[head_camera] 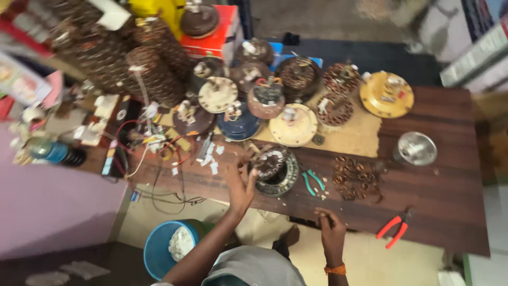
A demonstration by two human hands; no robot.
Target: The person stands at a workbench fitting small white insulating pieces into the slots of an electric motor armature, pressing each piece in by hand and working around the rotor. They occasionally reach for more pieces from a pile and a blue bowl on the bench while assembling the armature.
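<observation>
— where are your hands right now?

— my left hand (239, 186) is stretched out over the near edge of the dark wooden table (450, 201), fingers spread and raised, the fingertips touching the rim of a fan stator (274, 168) wound with copper coils. the arm runs straight up from my body, wrist slightly bent back.

— and the other one?

— my right hand (331, 229) rests at the table's front edge, fingers curled inward; i cannot tell whether it pinches anything. there is an orange band on that wrist.

— where does the stator sit?

— flat on the table, near the front edge, just beside green-handled pliers (313, 181) on its right. further right lies a heap of loose copper windings (355, 178), and red-handled pliers (394, 229) lie well apart near the edge. a blue bucket (159, 249) stands on the floor below.
</observation>
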